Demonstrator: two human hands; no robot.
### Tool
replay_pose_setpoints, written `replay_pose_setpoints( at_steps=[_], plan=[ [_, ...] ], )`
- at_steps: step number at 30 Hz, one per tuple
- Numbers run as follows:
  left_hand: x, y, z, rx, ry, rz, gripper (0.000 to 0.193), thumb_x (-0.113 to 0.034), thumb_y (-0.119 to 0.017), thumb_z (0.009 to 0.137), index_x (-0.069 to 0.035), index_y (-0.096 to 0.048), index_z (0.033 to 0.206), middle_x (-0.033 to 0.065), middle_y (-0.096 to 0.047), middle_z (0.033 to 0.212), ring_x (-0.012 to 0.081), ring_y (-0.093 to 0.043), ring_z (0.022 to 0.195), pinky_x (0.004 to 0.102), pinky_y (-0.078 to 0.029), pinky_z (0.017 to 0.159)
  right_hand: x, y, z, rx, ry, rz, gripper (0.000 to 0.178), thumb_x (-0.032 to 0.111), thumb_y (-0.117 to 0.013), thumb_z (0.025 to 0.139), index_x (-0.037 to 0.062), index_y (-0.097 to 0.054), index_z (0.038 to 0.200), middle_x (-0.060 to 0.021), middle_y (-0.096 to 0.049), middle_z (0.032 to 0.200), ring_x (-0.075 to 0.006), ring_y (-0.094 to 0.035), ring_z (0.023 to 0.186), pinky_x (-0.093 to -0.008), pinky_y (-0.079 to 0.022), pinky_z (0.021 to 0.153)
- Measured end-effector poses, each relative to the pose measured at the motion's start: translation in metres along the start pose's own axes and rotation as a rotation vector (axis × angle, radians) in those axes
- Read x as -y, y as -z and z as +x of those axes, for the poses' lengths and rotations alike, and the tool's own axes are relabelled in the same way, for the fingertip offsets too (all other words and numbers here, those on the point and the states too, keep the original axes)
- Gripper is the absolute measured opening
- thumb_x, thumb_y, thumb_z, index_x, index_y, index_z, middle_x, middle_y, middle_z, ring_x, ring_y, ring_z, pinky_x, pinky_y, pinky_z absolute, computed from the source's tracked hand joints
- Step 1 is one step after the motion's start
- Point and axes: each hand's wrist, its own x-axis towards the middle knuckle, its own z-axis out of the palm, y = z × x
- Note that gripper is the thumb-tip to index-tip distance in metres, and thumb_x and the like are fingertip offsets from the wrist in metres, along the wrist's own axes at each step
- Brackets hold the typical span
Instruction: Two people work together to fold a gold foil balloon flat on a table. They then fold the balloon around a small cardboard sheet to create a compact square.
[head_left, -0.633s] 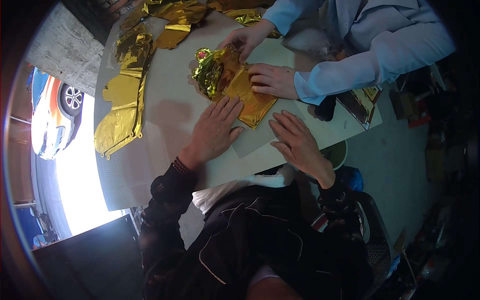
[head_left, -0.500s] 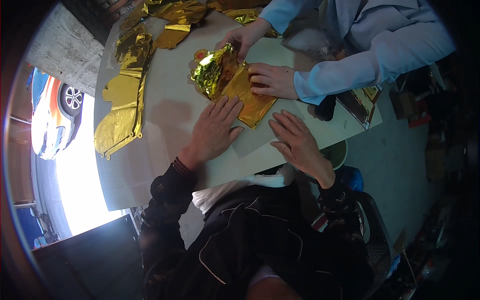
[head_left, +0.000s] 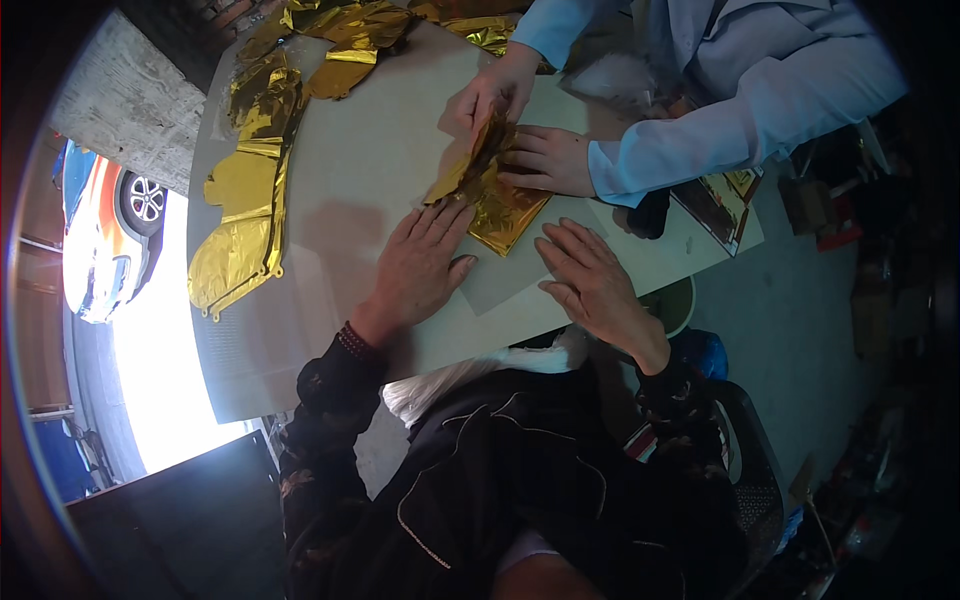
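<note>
My left hand (head_left: 425,262) lies flat near the table's front edge, its fingertips at the lower left corner of a gold foil balloon (head_left: 508,212). To the right, my right hand (head_left: 590,275) rests with its fingers stretched out, a little apart from the foil and holding nothing. The foil lies partly folded beyond my hands. A co-worker's hand (head_left: 490,95) pinches its raised upper part, while that person's other hand (head_left: 548,160) presses on the foil's right side.
More flat gold foil balloons (head_left: 245,200) lie along the left and far sides of the pale table (head_left: 345,150). A dark object (head_left: 645,215) and a printed package (head_left: 715,205) sit at the right edge. A green-rimmed bin (head_left: 680,305) stands below.
The co-worker has folded the crumpled left part of the foil over to the right, so its round end no longer shows. My hands have barely moved.
</note>
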Motion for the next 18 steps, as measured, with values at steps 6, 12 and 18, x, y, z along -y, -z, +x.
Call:
replay_pose_setpoints(
  at_steps=[6, 12, 18],
  plan=[
    [0.0038, -0.0014, -0.0018, -0.033, -0.026, 0.034, 0.064, -0.038, -0.058, 0.099, -0.006, -0.044, 0.152, 0.0146, -0.048, 0.154, 0.0286, -0.039, 0.146, 0.0437, -0.025, 0.124, -0.0009, -0.0013, -0.0007, 0.001, 0.001, 0.006, 0.055, 0.025, -0.068, 0.095, 0.0023, -0.055, 0.144, -0.0158, -0.047, 0.154, -0.0377, -0.038, 0.146, -0.0485, -0.033, 0.12],
    [0.0085, -0.0021, -0.0031, 0.004, -0.031, 0.037, 0.062, -0.039, -0.055, 0.101, -0.004, -0.045, 0.151, 0.0167, -0.048, 0.154, 0.031, -0.039, 0.146, 0.0449, -0.025, 0.123, -0.0012, -0.002, 0.0, 0.0, 0.002, -0.005, 0.055, 0.025, -0.068, 0.095, 0.0027, -0.055, 0.144, -0.016, -0.047, 0.154, -0.0379, -0.039, 0.146, -0.0488, -0.034, 0.119],
    [0.0077, -0.0016, -0.0031, 0.041, -0.018, 0.022, 0.062, -0.04, -0.054, 0.101, -0.003, -0.045, 0.151, 0.0177, -0.047, 0.154, 0.032, -0.038, 0.147, 0.0458, -0.024, 0.124, -0.0017, -0.0035, -0.0009, -0.006, 0.001, 0.0, 0.056, 0.024, -0.069, 0.095, 0.0019, -0.055, 0.143, -0.0172, -0.048, 0.152, -0.0385, -0.04, 0.145, -0.0492, -0.033, 0.119]
  ],
)
